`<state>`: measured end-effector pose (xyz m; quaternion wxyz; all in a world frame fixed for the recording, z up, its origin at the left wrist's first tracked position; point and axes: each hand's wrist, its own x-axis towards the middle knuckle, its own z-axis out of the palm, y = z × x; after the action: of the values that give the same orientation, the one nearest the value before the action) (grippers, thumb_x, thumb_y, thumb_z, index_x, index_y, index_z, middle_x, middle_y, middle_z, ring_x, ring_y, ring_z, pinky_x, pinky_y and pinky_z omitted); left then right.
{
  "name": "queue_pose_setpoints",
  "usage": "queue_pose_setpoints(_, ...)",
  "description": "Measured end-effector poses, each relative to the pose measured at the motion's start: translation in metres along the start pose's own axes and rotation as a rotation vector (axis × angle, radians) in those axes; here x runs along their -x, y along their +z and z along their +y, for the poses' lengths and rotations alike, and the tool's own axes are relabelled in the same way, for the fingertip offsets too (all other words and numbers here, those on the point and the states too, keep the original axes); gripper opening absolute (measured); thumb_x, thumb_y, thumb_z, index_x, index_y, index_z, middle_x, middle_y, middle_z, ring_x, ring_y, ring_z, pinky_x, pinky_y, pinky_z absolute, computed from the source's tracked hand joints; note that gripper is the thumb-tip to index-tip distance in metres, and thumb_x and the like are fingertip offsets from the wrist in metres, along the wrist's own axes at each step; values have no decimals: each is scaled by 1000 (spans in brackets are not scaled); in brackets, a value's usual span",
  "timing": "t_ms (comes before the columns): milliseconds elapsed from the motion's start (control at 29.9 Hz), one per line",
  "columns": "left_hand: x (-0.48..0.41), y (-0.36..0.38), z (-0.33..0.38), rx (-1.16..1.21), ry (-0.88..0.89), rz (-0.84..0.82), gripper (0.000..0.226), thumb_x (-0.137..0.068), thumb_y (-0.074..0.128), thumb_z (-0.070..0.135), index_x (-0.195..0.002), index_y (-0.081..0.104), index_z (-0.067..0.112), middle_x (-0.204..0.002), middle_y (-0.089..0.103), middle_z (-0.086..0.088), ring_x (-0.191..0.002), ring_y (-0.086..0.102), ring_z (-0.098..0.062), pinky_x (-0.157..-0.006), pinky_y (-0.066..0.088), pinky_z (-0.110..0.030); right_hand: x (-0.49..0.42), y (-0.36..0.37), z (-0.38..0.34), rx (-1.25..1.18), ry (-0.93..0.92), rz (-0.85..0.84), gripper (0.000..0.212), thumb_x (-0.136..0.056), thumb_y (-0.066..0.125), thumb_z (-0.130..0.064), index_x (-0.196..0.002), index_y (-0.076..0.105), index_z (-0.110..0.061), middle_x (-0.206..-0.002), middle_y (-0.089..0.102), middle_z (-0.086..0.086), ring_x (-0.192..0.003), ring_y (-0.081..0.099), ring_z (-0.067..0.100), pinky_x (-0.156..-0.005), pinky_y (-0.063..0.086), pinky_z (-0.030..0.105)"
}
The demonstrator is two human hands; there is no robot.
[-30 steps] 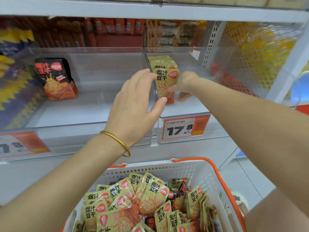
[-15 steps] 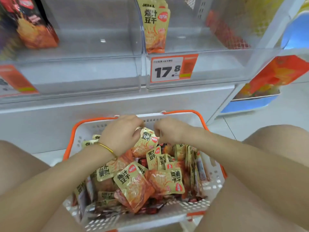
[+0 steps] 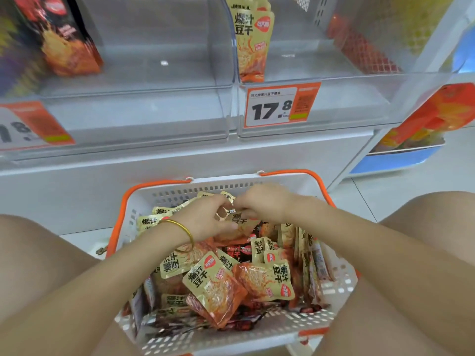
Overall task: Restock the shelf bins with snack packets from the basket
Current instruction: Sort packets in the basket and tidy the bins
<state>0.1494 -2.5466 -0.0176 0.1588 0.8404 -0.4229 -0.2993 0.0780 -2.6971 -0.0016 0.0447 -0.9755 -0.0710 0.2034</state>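
Half a second ago both hands were already down in the basket; a second ago they were up at the clear bins, setting yellow packets upright. So one load is shelved and the next pick is under way — the cycle has turned over, by my reading.

At the upper left of the frame the left bin (image 3: 144,104) holds one dark red packet (image 3: 69,44) against its left side. Lower, the left hand (image 3: 205,220) has its fingers curled on a yellow packet (image 3: 237,224) at the far end of the basket (image 3: 257,337). The right hand (image 3: 262,204) meets it over the same packet, fingers bent; whether it pinches that one or another I cannot tell. The snack packets (image 3: 218,281) lie heaped through the basket, yellow over dark.

Upper centre, the right bin (image 3: 359,104) carries a short row of shelved packets (image 3: 253,39) at its left wall, above an orange price tag (image 3: 280,105). The basket sits on pale floor tiles (image 3: 401,183) — a blue and orange display (image 3: 421,134) stands at the right edge.
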Motion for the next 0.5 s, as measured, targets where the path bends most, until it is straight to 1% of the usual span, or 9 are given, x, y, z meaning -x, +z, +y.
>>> queue_pose_setpoints(67, 0, -1, 5, -2, 25, 23, 22, -85, 66, 33, -93, 54, 17, -87, 59, 2, -82, 56, -18, -74, 45, -32, 14, -18, -1, -15, 28, 91, 9, -95, 51, -28, -92, 54, -20, -83, 55, -4, -84, 51, 18, -67, 36, 31)
queue_pose_setpoints(134, 1, -9, 9, 94, 45, 129, 14, -86, 65, 27, -83, 60, 14, -76, 61, -1, -72, 57, -19, -66, 43, -31, 25, -25, 0, -175, 138, 214, 11, -93, 57, -31, -91, 59, -20, -82, 58, -5, -85, 56, 19, -67, 42, 32)
queue_pose_setpoints(167, 3, -14, 11, 180, 49, 176, 11, -86, 65, 23, -79, 61, 15, -73, 61, -1, -68, 55, -18, -64, 43, -31, 31, -26, 1, -395, 219, 288, 13, -91, 61, -29, -95, 61, -17, -86, 65, -1, -85, 61, 21, -70, 48, 35)
queue_pose_setpoints(234, 10, -28, 17, 382, 45, 235, 4, -86, 66, 18, -82, 65, 18, -79, 67, -4, -71, 58, -18, -68, 47, -33, 43, -29, 3, -1017, 357, 363, 24, -86, 68, -22, -104, 60, -8, -93, 70, 11, -81, 67, 22, -72, 56, 38)
queue_pose_setpoints(267, 14, -34, 21, 469, 39, 261, 3, -87, 65, 17, -85, 66, 19, -84, 69, -6, -72, 60, -17, -68, 48, -32, 49, -31, 4, -1282, 380, 324, 33, -83, 70, -20, -110, 57, -6, -97, 71, 12, -81, 69, 22, -71, 58, 36)
queue_pose_setpoints(301, 18, -39, 25, 533, 34, 292, 3, -87, 64, 16, -87, 66, 18, -86, 70, -7, -70, 59, -14, -66, 48, -29, 54, -31, 4, -1449, 375, 261, 40, -80, 71, -19, -114, 56, -5, -98, 72, 11, -82, 71, 21, -70, 59, 34)
queue_pose_setpoints(334, 22, -43, 29, 573, 31, 324, 3, -88, 63, 15, -88, 67, 14, -85, 70, -9, -67, 57, -12, -63, 46, -26, 58, -31, 1, -1534, 356, 211, 40, -78, 72, -17, -114, 57, -6, -95, 73, 8, -80, 71, 19, -68, 59, 33)
queue_pose_setpoints(401, 28, -51, 40, 617, 53, 371, 7, -89, 62, 14, -90, 68, 11, -85, 71, -12, -68, 58, -12, -60, 47, -22, 65, -37, -4, -1522, 307, 214, 25, -79, 70, -8, -103, 64, -9, -83, 74, 4, -69, 71, 15, -63, 59, 31)
queue_pose_setpoints(501, 36, -72, 59, 653, 162, 533, 11, -90, 60, 13, -81, 65, 18, -66, 68, 6, -55, 55, 2, -52, 43, -10, 79, -68, -3, -1494, 242, 318, 12, -76, 69, -6, -86, 65, -12, -71, 72, 2, -56, 67, 11, -51, 55, 24)
